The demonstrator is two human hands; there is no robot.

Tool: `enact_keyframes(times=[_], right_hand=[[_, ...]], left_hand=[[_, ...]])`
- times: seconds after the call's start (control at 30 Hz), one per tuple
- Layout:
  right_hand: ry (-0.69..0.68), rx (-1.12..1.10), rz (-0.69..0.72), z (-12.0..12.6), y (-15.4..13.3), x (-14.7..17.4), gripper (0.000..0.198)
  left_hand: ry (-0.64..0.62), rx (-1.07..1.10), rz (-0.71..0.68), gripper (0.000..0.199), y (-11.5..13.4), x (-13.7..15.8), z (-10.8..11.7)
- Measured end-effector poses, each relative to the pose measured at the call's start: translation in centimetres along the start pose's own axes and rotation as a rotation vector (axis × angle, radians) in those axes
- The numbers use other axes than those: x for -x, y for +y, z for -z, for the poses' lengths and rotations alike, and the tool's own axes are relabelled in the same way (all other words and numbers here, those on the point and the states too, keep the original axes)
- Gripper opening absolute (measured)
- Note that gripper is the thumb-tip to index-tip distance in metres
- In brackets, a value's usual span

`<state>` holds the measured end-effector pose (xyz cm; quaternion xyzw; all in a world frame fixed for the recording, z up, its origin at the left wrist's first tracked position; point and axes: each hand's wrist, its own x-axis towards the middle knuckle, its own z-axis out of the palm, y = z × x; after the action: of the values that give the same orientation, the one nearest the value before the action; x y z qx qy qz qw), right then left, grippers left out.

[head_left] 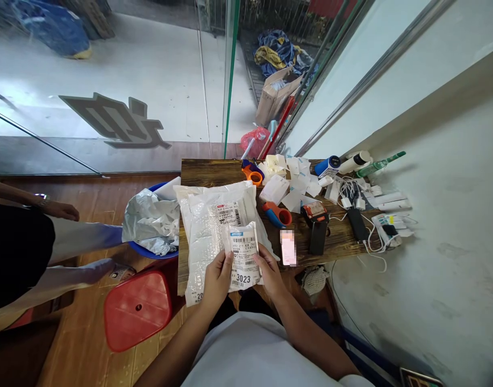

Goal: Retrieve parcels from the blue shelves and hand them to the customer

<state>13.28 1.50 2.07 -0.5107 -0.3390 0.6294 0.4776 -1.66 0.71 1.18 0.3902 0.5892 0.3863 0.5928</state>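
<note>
While both hands work at the near edge of the bench point(206, 172), a small parcel point(243, 255) sits between them, label up, "3023" printed at its lower end. Left hand point(217, 279): fingers closed on the parcel's left edge, thumb on top. Right hand point(270, 274): fingers closed on its right edge, thumb on top. The small parcel lies over the lower right part of a large white bag point(208, 226), which rests flat on the bench and overhangs its near edge; this bag carries its own label point(229, 214).

To the right of the bag: a blue-orange tape cutter point(277, 214), a blurred phone point(288, 247), a black scanner point(316, 226). Further back: a second cutter point(252, 173), loose paper slips point(294, 185), a tangle of chargers and cables point(363, 215), bottles point(353, 162) along the wall.

Left of the bench: a blue tub point(155, 250) holding crumpled grey wrapping point(151, 217), a red stool point(137, 309) beside it on the floor. Another person's hand point(63, 210) and leg show at far left.
</note>
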Motion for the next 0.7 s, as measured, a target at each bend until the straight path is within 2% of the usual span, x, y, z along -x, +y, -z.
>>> enact_keyframes(times=[0.1,0.17,0.23,0.3,0.37,0.43,0.5,0.57,0.63,0.7], right_hand=[[-0.043,0.091,0.036,0.1,0.3,-0.8,0.037],[-0.001,0.33,0.077,1.5,0.7,-1.8,0.041],[0.18,0.648,0.11,4.2,1.5,-2.6,0.05],[0.403,0.789,0.093,7.8,2.7,-3.0,0.067],[0.565,0.898,0.023,11.5,4.2,-2.6,0.098],[0.645,0.991,-0.063,14.4,5.6,-1.3,0.121],[0.644,1.057,-0.112,16.3,6.4,0.3,0.118],[0.585,1.116,-0.105,17.4,6.3,1.5,0.107],[0.475,1.163,-0.05,17.6,5.5,1.6,0.092],[0.278,1.182,0.062,16.5,4.5,0.4,0.061]], left_hand=[[0.042,-0.216,-0.076,0.037,-0.1,-1.1,0.4],[0.168,-0.471,-0.166,0.035,-0.2,-2.6,0.8],[0.318,-0.644,-0.212,0.033,-0.4,-4.2,1.4],[0.432,-0.678,-0.228,0.039,-0.7,-5.0,2.1],[0.514,-0.663,-0.303,0.038,-0.9,-4.4,2.7],[0.543,-0.602,-0.393,0.03,-1.1,-2.4,3.3],[0.511,-0.524,-0.422,0.023,-1.7,0.5,3.5],[0.492,-0.462,-0.381,0.021,-2.6,3.9,3.4],[0.519,-0.4,-0.31,0.024,-3.8,7.5,2.5],[0.581,-0.327,-0.238,0.029,-5.2,10.9,0.9]])
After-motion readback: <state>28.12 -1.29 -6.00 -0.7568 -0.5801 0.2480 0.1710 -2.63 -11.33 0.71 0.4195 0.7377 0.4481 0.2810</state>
